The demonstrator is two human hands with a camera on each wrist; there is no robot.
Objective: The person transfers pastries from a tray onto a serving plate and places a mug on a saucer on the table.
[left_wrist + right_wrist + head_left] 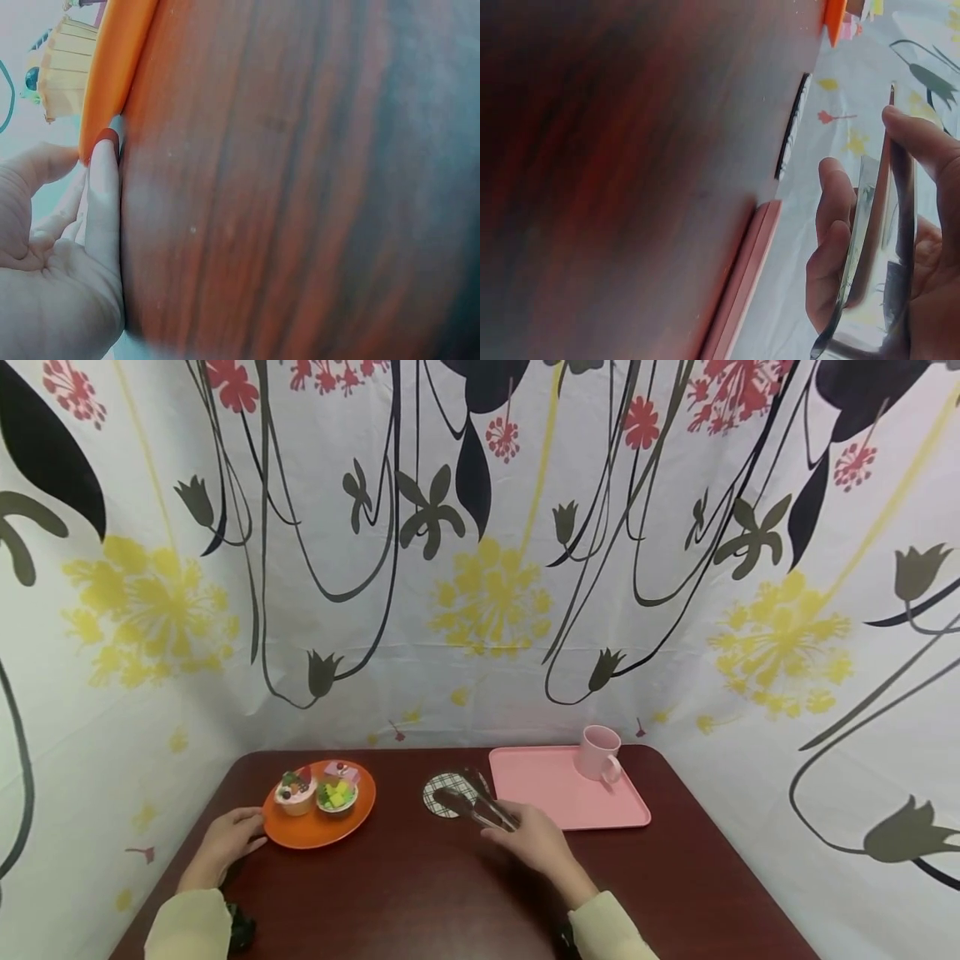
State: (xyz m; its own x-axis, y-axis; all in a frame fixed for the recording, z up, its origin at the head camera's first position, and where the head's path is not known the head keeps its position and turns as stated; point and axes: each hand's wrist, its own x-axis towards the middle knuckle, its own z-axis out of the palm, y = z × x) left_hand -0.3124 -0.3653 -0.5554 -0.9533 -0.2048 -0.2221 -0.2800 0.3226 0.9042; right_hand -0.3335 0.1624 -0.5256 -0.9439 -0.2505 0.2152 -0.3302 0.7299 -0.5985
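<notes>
My left hand [227,841] is at the near left rim of an orange plate [311,835], thumb at the edge and fingertips under it, as the left wrist view shows. On this plate sit a fruit-topped cupcake [296,793], a small cup of yellow and green pieces [337,796] and a pink cake piece [342,771]. My right hand [536,839] grips metal tongs [877,247], raised above the table with the arms spread apart. In the head view the tongs' tips overlap a round checked coaster [437,793].
A pink tray [540,785] lies at the back right of the dark wooden table [420,893], with a pink mug [598,752] standing at its far right corner. A floral curtain [480,593] hangs behind the table and along both sides.
</notes>
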